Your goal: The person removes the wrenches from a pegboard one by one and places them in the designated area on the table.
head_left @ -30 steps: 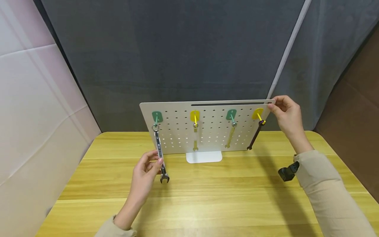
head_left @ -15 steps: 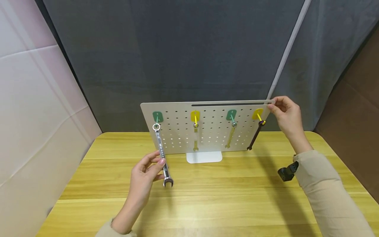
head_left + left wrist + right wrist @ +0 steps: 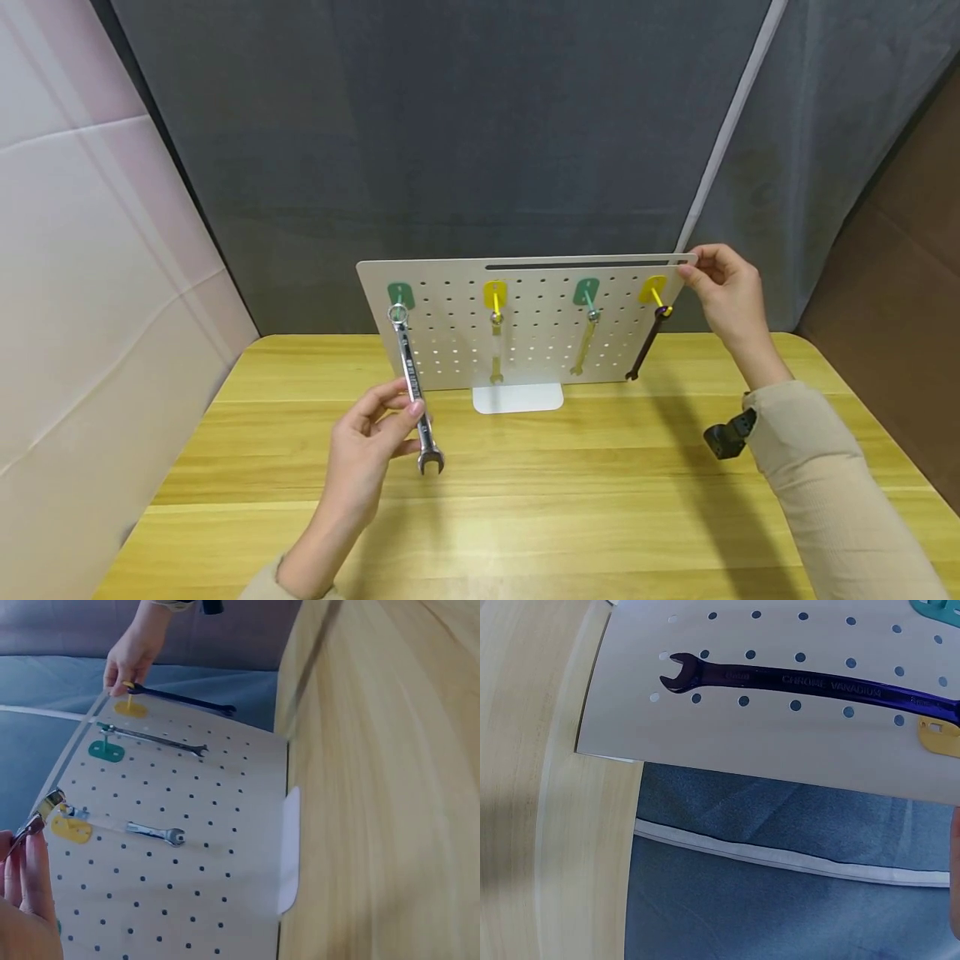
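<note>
We are counting four wrenches [image 3: 414, 392]: three silver and one dark [image 3: 647, 343]. We are seeing four hooks, two green [image 3: 400, 295] and two yellow [image 3: 493, 293], on one pegboard [image 3: 540, 342].

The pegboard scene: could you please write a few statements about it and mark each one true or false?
1. The left hand holds a silver wrench. True.
2. The right hand lies flat on the table. False: it grips the pegboard at its top right corner.
3. A dark wrench hangs from the rightmost yellow hook. True.
4. The pegboard lies flat on the table. False: it stands upright on a white base.
</note>
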Demonstrator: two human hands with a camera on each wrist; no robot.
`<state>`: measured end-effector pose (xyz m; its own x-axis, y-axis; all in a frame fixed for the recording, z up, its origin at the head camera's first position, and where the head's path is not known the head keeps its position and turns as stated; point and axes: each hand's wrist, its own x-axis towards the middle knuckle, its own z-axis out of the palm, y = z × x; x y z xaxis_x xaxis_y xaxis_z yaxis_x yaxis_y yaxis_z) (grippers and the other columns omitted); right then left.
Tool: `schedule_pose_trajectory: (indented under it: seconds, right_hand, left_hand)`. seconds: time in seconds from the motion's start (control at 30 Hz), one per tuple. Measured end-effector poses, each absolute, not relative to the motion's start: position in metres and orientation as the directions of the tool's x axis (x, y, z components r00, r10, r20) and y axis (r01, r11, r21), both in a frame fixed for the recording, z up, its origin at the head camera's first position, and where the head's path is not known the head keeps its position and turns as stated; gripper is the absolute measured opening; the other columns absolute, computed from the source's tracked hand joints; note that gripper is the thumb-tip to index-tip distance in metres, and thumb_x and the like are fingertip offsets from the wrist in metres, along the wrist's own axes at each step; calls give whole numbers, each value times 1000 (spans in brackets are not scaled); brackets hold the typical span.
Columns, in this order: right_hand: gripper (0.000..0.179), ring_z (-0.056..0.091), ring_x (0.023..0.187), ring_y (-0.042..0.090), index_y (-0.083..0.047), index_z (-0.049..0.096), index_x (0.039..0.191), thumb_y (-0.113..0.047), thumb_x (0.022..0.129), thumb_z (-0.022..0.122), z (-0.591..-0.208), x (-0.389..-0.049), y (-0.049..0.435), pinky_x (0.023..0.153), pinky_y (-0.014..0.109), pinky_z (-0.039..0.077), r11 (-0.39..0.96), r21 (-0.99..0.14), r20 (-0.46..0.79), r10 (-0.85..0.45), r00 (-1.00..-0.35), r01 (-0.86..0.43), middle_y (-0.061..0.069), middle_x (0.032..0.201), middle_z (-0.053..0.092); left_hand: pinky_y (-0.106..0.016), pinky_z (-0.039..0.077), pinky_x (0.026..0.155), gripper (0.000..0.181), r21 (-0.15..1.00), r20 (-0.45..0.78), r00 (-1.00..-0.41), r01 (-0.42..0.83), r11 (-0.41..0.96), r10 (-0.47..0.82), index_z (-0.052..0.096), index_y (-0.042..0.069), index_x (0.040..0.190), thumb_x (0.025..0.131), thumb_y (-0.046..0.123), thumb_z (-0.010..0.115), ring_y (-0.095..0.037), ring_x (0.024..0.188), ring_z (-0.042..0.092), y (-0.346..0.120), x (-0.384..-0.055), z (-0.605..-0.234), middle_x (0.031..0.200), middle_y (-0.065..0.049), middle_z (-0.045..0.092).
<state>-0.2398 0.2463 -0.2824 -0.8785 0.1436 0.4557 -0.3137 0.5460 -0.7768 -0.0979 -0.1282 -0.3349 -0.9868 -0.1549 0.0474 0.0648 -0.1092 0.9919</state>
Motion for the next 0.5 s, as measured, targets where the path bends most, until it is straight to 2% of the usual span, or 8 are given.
schedule_pose_trajectory:
  seconds: [0.2,0.5]
  right_hand:
    - [8,50,78,-5,-12,57,97,-13,91,62,-282,-240,246,72,-1,45,550,-781,443,154,-883,-296,-22,84,50]
    - [10,51,79,-5,-10,57,98,-13,91,62,-283,-240,245,73,-2,45,545,-788,433,157,-887,-288,-21,84,50]
  left_hand:
    - [-23,60,67,37,999,-40,-991,-39,-10,-125,56,1,125,89,4,63,-5,77,66,-130,-94,-341,91,9,62]
    - [-23,59,69,40,982,-151,-983,-161,97,-101,56,3,127,89,11,65,-8,82,61,-139,-90,-365,105,-5,59]
